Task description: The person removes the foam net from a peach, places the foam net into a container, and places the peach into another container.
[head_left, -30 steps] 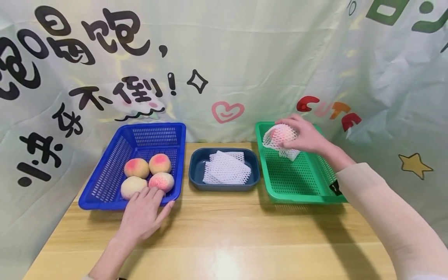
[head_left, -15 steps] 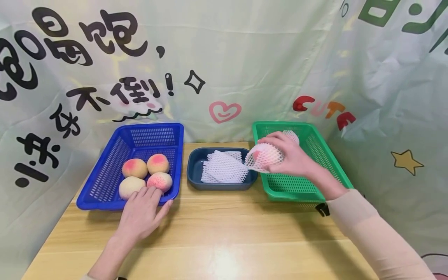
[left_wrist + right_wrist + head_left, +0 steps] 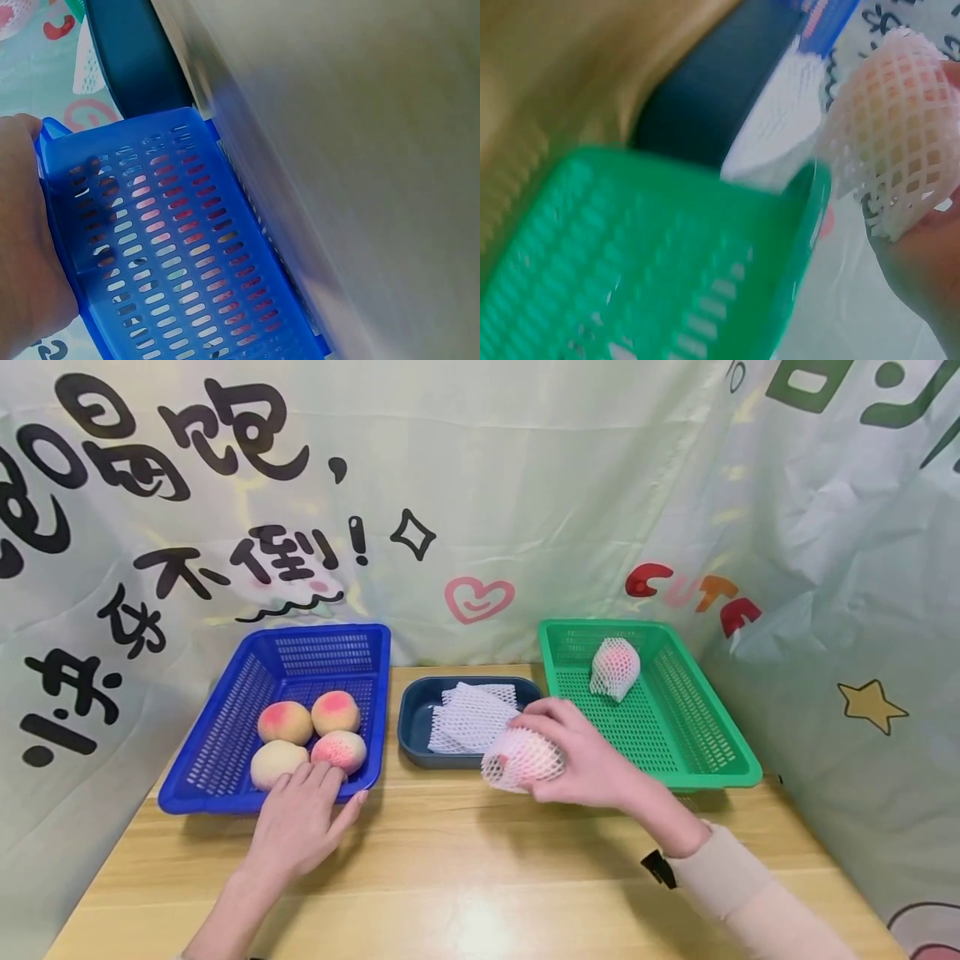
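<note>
My right hand (image 3: 581,758) holds a peach in a white foam net (image 3: 522,760) above the table's middle, just in front of the dark tray. In the right wrist view the netted peach (image 3: 900,127) shows close up, with part of my hand at the right edge. At the left, my left hand (image 3: 300,818) rests over the front rim of a blue basket (image 3: 202,797), fingertips beside the nearest peaches and thumb pointing right. Several bare peaches (image 3: 337,713) lie in that basket. Another netted peach (image 3: 617,667) lies at the back of the green basket (image 3: 630,777).
Between the baskets stands a dark blue tray (image 3: 415,727) with white foam nets (image 3: 472,714) lying in it. A printed cloth (image 3: 480,468) hangs behind everything. The wooden table (image 3: 420,877) runs out in front.
My right hand has carried its netted peach left and forward out of the green basket, uncovering the other netted peach there. The left hand has stayed at the blue basket's rim.
</note>
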A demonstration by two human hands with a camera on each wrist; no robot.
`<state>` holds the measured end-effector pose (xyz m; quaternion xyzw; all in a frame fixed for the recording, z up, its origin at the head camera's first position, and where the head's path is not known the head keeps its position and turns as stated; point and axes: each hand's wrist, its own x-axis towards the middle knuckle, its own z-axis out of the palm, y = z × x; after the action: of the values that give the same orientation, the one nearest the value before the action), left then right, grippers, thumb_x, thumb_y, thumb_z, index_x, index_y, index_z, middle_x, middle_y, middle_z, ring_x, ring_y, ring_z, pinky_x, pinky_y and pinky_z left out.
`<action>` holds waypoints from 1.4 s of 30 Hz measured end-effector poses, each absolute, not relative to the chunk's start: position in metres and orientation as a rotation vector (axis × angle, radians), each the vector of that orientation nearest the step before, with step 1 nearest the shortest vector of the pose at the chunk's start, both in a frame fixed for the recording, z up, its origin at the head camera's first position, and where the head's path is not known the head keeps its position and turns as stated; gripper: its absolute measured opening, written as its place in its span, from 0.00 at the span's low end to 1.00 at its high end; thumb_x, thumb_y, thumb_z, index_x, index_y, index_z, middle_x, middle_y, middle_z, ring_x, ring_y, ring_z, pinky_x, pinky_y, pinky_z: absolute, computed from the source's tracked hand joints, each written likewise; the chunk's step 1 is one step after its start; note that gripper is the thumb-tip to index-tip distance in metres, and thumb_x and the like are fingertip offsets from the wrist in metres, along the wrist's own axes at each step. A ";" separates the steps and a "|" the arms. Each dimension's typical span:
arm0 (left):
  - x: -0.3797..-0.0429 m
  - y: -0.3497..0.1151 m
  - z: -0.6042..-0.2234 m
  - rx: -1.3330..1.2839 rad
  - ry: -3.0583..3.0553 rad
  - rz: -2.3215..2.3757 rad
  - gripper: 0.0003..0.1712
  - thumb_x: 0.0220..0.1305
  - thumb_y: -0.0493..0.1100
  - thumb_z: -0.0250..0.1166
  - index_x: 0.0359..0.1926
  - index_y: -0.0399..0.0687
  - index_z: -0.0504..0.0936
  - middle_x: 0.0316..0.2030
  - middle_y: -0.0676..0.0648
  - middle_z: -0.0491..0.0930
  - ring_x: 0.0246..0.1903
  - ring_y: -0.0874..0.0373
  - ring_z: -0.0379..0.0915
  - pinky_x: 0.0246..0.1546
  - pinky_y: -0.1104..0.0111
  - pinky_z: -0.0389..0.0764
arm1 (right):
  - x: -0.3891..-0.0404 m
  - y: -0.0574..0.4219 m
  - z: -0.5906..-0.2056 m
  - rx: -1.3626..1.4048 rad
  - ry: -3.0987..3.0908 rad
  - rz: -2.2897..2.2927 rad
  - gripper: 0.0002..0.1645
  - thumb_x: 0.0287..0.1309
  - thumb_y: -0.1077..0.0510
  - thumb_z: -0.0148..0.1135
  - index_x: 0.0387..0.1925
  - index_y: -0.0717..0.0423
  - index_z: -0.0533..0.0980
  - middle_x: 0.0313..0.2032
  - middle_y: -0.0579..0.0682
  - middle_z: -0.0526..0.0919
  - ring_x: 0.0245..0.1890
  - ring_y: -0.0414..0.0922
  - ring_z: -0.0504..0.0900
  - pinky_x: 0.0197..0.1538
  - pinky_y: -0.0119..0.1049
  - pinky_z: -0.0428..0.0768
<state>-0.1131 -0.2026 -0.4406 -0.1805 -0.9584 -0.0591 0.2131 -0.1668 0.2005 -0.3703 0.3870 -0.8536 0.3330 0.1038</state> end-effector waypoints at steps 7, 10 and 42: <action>-0.111 -0.203 -0.438 -0.486 -2.665 -0.172 0.21 0.72 0.60 0.59 0.36 0.46 0.76 0.35 0.46 0.75 0.38 0.46 0.71 0.35 0.55 0.70 | -0.151 0.174 -0.396 1.243 -2.576 0.857 0.46 0.36 0.46 0.79 0.63 0.45 0.78 0.60 0.46 0.75 0.58 0.46 0.70 0.54 0.49 0.79; -0.112 -0.203 -0.437 -0.486 -2.663 -0.169 0.22 0.72 0.60 0.59 0.36 0.46 0.75 0.34 0.46 0.75 0.38 0.46 0.71 0.35 0.55 0.69 | -0.149 0.165 -0.409 1.261 -2.676 0.840 0.46 0.36 0.46 0.79 0.64 0.45 0.77 0.60 0.45 0.74 0.59 0.44 0.70 0.56 0.48 0.78; -0.113 -0.203 -0.441 -0.500 -2.655 -0.158 0.22 0.71 0.60 0.60 0.34 0.47 0.75 0.33 0.47 0.74 0.36 0.47 0.71 0.34 0.56 0.69 | -0.142 0.166 -0.421 1.162 -2.873 0.823 0.50 0.57 0.42 0.74 0.77 0.50 0.65 0.75 0.55 0.67 0.74 0.55 0.67 0.72 0.59 0.66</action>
<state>-0.1130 -0.2030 -0.4409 -0.1802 -0.9579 -0.0571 0.2162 -0.1425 0.1664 -0.4211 0.3622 -0.8955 0.2566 -0.0322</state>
